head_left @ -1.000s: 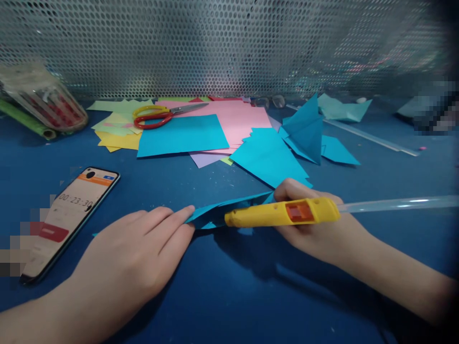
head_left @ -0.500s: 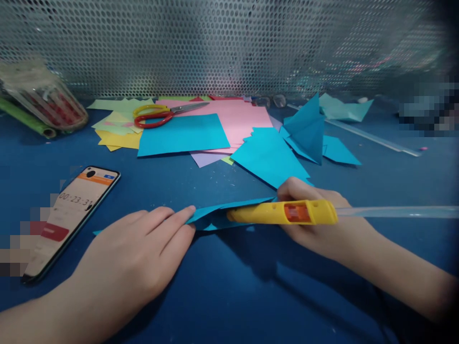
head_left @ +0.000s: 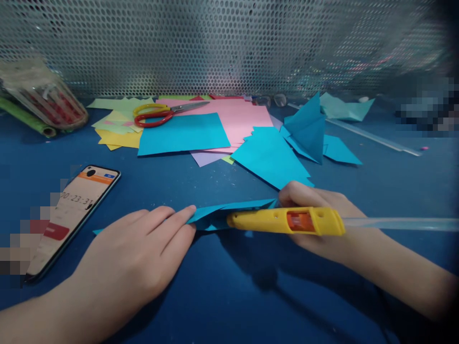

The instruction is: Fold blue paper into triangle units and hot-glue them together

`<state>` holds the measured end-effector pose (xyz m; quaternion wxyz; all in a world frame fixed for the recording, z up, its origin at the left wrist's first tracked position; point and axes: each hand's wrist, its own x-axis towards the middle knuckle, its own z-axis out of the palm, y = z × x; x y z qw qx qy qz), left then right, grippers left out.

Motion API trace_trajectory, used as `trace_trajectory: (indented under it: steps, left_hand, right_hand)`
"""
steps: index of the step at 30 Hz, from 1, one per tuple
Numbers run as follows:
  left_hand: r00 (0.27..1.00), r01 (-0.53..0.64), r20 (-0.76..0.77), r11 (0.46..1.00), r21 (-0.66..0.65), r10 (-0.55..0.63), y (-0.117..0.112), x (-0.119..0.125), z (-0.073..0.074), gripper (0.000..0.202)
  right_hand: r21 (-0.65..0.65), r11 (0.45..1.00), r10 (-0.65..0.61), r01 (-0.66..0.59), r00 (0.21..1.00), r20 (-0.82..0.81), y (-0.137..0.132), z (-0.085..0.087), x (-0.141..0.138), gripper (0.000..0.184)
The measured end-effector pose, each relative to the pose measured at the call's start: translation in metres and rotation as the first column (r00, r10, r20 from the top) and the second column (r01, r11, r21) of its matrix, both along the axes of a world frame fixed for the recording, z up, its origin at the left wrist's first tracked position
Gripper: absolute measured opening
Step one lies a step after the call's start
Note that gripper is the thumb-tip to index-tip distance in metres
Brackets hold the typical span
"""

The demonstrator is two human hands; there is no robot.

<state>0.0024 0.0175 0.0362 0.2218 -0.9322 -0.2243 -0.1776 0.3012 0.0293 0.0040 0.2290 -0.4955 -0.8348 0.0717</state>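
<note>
My left hand (head_left: pixel 138 248) lies over a folded blue paper (head_left: pixel 233 207), its fingers pressed together on the paper's near part. The paper's layers gape at the right, and part of it is hidden under my hand. In my right hand (head_left: pixel 322 200) is a yellow glue gun (head_left: pixel 261 221), seen from above, with an orange part showing in its top. A long clear glue stick (head_left: pixel 401 224) sticks out of its back to the right. The gun's nozzle end points left, at the opening between the paper layers. Its handle and trigger are hidden.
A phone (head_left: pixel 75 210) showing a timer lies at the left. Behind are scissors (head_left: pixel 158 117) on blue paper (head_left: pixel 186 136), pink sheets (head_left: pixel 247 117), cut blue pieces (head_left: pixel 272 157) and a folded blue shape (head_left: pixel 306 129). A bag of red sticks (head_left: pixel 53 100) stands back left, before a perforated panel (head_left: pixel 215 48).
My right hand has shifted the glue gun slightly down and toward me, its back end most. My left hand and the folded paper look nearly the same.
</note>
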Motion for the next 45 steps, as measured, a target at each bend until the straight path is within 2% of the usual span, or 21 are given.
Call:
trace_trajectory:
  steps: [8,17,21,25,29,34,37,40,45]
  left_hand:
    - [1.0,-0.02,0.01,1.0,0.005,0.02,0.0,-0.001,-0.001,0.048]
    - [1.0,-0.016,-0.003,1.0,0.014,0.016,-0.001,-0.005,-0.004,0.045]
    - [1.0,-0.018,0.006,0.999,-0.036,0.018,-0.003,-0.008,-0.009,0.039]
    - [0.985,-0.104,0.122,0.984,-0.146,0.123,-0.011,-0.006,-0.02,0.022]
    - [0.981,-0.121,0.131,0.978,-0.169,0.144,-0.016,-0.003,-0.027,0.025]
    - [0.985,-0.116,0.115,0.984,-0.139,0.132,-0.012,-0.007,-0.02,0.023]
    - [0.998,-0.059,0.024,0.997,-0.057,0.061,-0.006,-0.008,-0.011,0.037]
    - [1.0,-0.01,-0.026,1.0,-0.002,0.01,-0.001,-0.006,-0.005,0.045]
    - [1.0,-0.015,0.001,1.0,0.006,0.015,-0.001,-0.003,-0.005,0.048]
  right_hand:
    - [0.076,0.992,0.098,-0.099,0.995,0.025,-0.002,0.007,-0.006,0.01]
    - [0.122,0.981,0.138,-0.154,0.983,0.124,-0.002,0.018,-0.013,0.012]
    - [0.16,0.976,0.128,-0.148,0.983,0.13,-0.002,0.012,-0.009,0.012]
    - [0.193,0.972,0.111,-0.132,0.987,0.115,-0.002,0.001,-0.002,0.013]
    - [0.197,0.973,0.093,-0.119,0.986,0.138,-0.002,-0.002,0.002,0.014]
    - [0.237,0.966,0.062,-0.102,0.984,0.168,0.0,-0.002,0.005,0.014]
    - [0.249,0.964,0.051,-0.096,0.982,0.181,0.002,-0.001,0.005,0.013]
    - [0.251,0.963,0.049,-0.101,0.977,0.206,0.003,0.006,0.003,0.012]
    - [0.237,0.959,0.098,-0.157,0.965,0.244,0.003,0.019,0.001,0.012]
